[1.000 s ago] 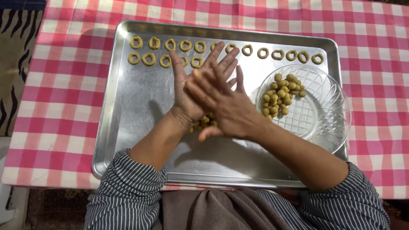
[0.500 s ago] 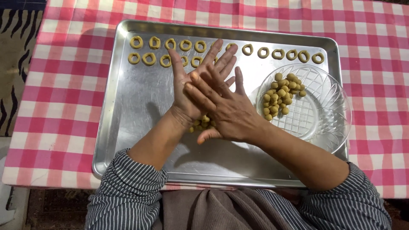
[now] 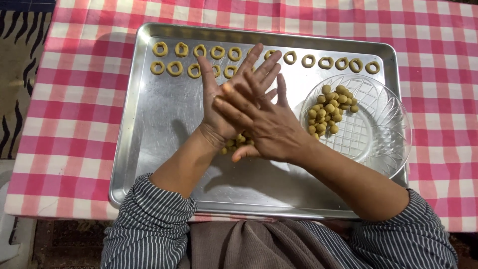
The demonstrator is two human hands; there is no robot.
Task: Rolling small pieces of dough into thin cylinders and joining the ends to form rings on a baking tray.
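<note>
My left hand (image 3: 215,107) is held flat with its fingers pointing away from me, above a metal baking tray (image 3: 159,129). Across it lies my right hand (image 3: 271,127), palm pressed to palm. A lumpy piece of tan dough (image 3: 235,143) shows at the near edge between the two palms; the rest of it is hidden. Two rows of small dough rings (image 3: 174,67) line the tray's far edge, partly covered by my fingers.
A clear glass bowl (image 3: 393,134) sits on the tray's right side with several small dough balls (image 3: 331,107) in it. The tray rests on a pink and white checked tablecloth (image 3: 74,124). A patterned rug (image 3: 20,60) lies off the table's left edge.
My palms have slid slightly against each other with the dough still pressed between them. The tray, rings and bowl have not moved.
</note>
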